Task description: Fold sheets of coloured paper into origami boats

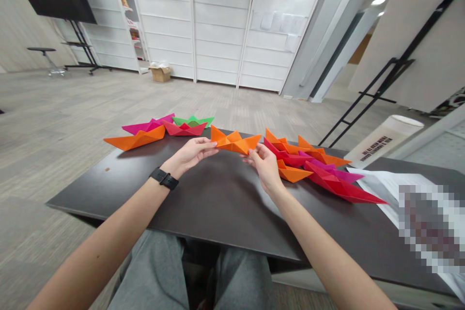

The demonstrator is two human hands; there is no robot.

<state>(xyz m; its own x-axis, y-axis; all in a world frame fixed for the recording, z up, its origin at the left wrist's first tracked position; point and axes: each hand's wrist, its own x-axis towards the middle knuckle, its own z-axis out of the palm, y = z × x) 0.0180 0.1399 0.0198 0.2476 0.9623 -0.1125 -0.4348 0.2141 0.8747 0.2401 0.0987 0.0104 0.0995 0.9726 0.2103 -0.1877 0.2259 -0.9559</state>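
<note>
An orange paper boat (pixel 235 142) is held above the dark table (pixel 218 203), one end in each hand. My left hand (pixel 196 151) pinches its left tip between thumb and fingers. At the other tip, my right hand (pixel 264 163) grips the paper the same way. Left of the hands stand an orange boat (pixel 140 139), a magenta boat (pixel 148 125), a red boat (pixel 185 129) and a green boat (pixel 193 121). Close by my right hand is a cluster with an orange boat (pixel 292 173), a large red boat (pixel 343 185) and several others.
A white cylinder with printed text (pixel 388 140) stands at the table's right back. White sheets (pixel 378 181) lie at the right, partly blurred out. Beyond the table are a whiteboard on a black stand (pixel 410 34), white shelving (pixel 221 34) and a cardboard box (pixel 160 73).
</note>
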